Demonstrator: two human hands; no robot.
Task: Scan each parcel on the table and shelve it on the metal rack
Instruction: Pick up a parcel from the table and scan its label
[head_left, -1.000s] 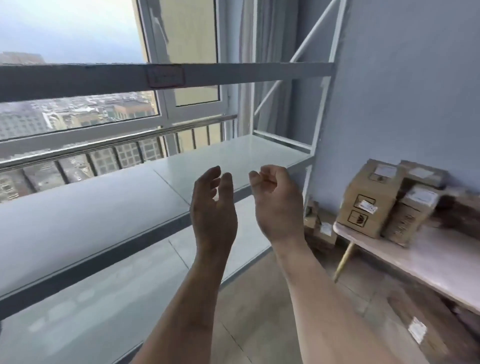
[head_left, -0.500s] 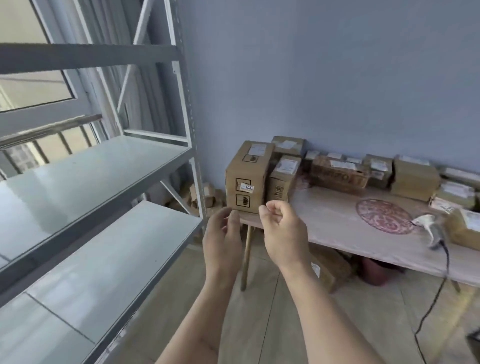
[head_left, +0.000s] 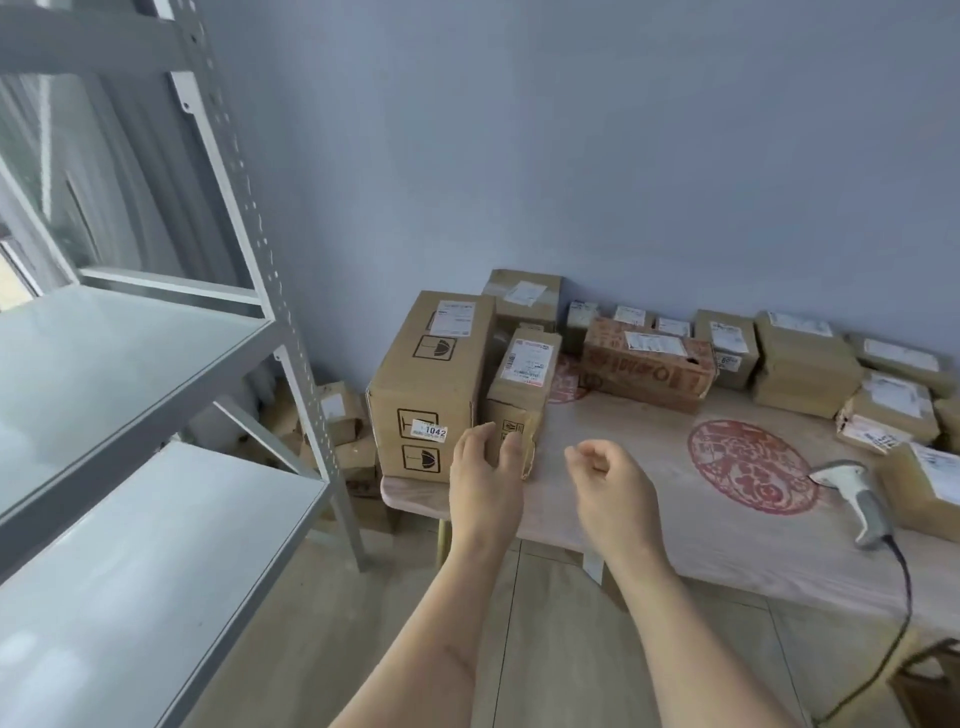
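Several cardboard parcels stand on the table (head_left: 727, 551), which has a pale cloth with a red round print. A tall box (head_left: 431, 389) with a "1042" sticker stands at the table's left end, and a narrower box (head_left: 522, 384) leans beside it. My left hand (head_left: 485, 483) hovers just in front of those two, fingers straight, holding nothing. My right hand (head_left: 610, 493) floats over the cloth with loosely curled fingers, empty. A white handheld scanner (head_left: 857, 499) lies on the table at right, its cable running off the edge. The metal rack (head_left: 156, 395) stands at left with bare shelves.
More boxes (head_left: 343, 431) are piled on the floor between the rack's post and the table. A blue wall runs behind the table. Tiled floor lies under my arms. A dark object sits at the lower right corner.
My view has swung from the rack and window to the table of parcels. Both empty hands have come closer to the boxes at the table's left end.
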